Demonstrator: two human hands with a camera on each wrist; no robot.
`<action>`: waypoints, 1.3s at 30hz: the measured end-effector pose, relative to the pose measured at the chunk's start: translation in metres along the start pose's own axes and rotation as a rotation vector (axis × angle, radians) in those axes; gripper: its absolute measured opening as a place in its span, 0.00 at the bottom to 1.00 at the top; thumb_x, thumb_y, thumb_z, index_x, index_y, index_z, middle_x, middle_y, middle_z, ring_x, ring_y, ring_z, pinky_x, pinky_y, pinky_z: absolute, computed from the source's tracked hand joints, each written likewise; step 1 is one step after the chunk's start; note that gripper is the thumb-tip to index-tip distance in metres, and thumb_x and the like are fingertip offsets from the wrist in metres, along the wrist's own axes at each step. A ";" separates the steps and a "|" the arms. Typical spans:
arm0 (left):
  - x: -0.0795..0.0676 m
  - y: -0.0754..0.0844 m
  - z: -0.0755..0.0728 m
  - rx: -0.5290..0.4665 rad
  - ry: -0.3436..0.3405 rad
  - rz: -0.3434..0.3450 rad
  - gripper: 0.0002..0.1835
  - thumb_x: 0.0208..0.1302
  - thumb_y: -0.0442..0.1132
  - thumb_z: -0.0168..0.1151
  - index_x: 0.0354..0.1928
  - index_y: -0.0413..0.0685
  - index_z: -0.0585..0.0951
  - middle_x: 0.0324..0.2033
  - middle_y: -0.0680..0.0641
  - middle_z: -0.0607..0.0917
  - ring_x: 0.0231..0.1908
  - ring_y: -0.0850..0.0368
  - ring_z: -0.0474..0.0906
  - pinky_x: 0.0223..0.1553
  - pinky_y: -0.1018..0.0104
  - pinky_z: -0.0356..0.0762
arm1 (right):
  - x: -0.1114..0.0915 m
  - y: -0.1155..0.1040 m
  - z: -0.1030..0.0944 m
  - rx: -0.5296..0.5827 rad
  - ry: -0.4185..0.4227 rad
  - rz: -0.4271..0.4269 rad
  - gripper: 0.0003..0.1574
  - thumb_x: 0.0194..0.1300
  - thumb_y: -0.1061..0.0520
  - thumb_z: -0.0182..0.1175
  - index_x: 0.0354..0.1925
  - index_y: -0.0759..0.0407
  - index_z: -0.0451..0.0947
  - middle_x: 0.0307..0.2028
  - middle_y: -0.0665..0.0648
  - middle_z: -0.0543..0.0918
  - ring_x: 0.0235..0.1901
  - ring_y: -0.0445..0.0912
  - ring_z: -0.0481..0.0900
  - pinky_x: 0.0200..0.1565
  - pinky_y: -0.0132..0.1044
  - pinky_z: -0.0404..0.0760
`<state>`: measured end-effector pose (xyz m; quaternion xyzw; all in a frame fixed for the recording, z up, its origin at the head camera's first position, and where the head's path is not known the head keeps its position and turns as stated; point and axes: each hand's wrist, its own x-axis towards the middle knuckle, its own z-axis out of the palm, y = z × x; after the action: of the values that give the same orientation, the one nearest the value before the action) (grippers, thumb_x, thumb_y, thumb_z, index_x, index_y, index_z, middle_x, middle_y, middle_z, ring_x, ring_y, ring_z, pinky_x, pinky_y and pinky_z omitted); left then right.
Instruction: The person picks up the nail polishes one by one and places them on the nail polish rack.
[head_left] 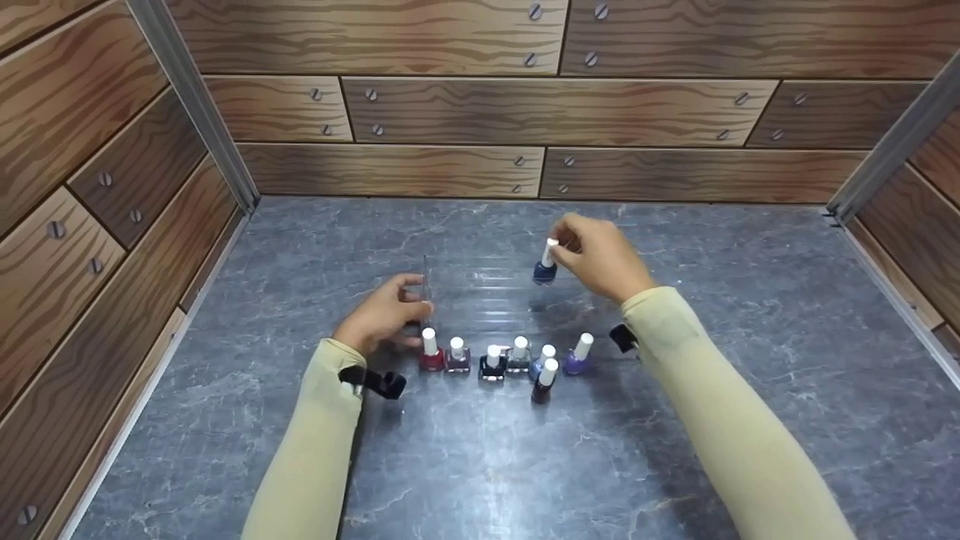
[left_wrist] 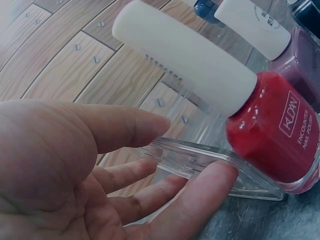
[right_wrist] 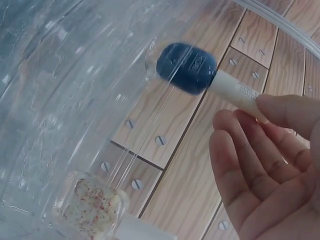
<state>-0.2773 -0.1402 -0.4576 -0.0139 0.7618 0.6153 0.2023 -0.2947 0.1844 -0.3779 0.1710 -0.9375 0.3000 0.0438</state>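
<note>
My right hand (head_left: 604,259) pinches the white cap of a dark blue nail polish bottle (head_left: 545,273), held over the right part of a clear plastic rack (head_left: 491,304). The right wrist view shows the thumb and fingertips at the end of that cap, with the blue bottle (right_wrist: 187,68) tilted. At the rack's left end, my left hand (head_left: 382,311) grips its clear side panel (left_wrist: 225,155) between thumb and fingers. Close beside that hand stands a red nail polish bottle (left_wrist: 277,132) with a white cap.
Several more white-capped bottles stand in front of the rack, among them a mauve one (head_left: 457,358), a black one (head_left: 492,365) and a purple one (head_left: 577,361). A dark bottle (head_left: 544,386) stands nearest. Wood-patterned walls (head_left: 450,112) border the grey marbled table (head_left: 262,420).
</note>
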 end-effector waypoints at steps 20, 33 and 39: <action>-0.001 -0.005 -0.003 -0.014 -0.005 -0.012 0.36 0.72 0.34 0.63 0.78 0.49 0.61 0.70 0.35 0.70 0.52 0.41 0.81 0.39 0.57 0.92 | -0.088 0.040 -0.011 -0.030 -0.149 -0.055 0.16 0.69 0.64 0.63 0.54 0.62 0.80 0.44 0.56 0.85 0.43 0.48 0.82 0.48 0.45 0.88; 0.001 -0.003 -0.003 -0.003 -0.009 -0.007 0.36 0.72 0.34 0.64 0.78 0.50 0.61 0.69 0.35 0.71 0.52 0.41 0.82 0.41 0.55 0.92 | -0.086 0.054 0.015 0.025 -0.386 -0.233 0.13 0.64 0.60 0.70 0.48 0.56 0.83 0.44 0.47 0.85 0.43 0.46 0.83 0.47 0.42 0.88; 0.001 -0.001 -0.003 -0.004 -0.012 -0.013 0.36 0.72 0.34 0.64 0.78 0.50 0.61 0.69 0.35 0.71 0.52 0.40 0.82 0.41 0.56 0.92 | -0.085 0.055 0.016 0.019 -0.357 -0.254 0.06 0.64 0.57 0.72 0.39 0.49 0.84 0.38 0.45 0.84 0.37 0.41 0.80 0.41 0.34 0.86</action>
<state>-0.2790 -0.1430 -0.4587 -0.0155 0.7591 0.6157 0.2109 -0.2338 0.2419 -0.4364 0.3387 -0.8983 0.2659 -0.0872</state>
